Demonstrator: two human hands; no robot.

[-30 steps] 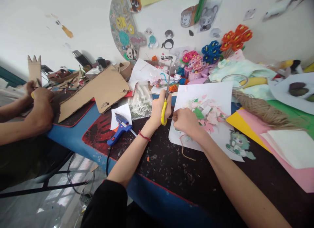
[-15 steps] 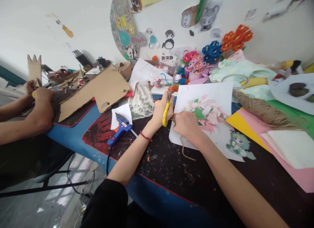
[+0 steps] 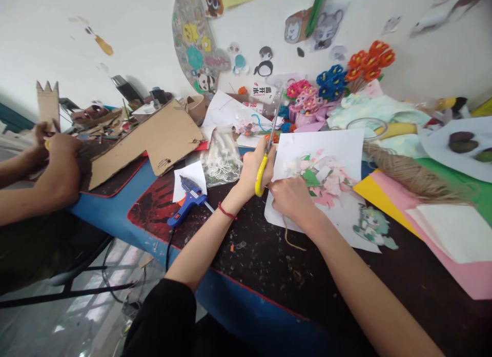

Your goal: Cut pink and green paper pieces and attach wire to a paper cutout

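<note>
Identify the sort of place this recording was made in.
Likely a craft workroom: a blue glue gun, yellow-handled scissors in the left hand, and paper scraps on a white sheet suggest it.

From the wearer's head, a single camera looks forward and down across a table [image 3: 111,208]. The left hand [image 3: 251,172] and right hand [image 3: 290,199] are near, mid-frame; the wall [image 3: 130,34] rises behind, and floor [image 3: 84,311] shows lower left.

Yellow-handled scissors [image 3: 262,172], blades pointing away, brown twine [image 3: 286,237] — tail curved.
</note>
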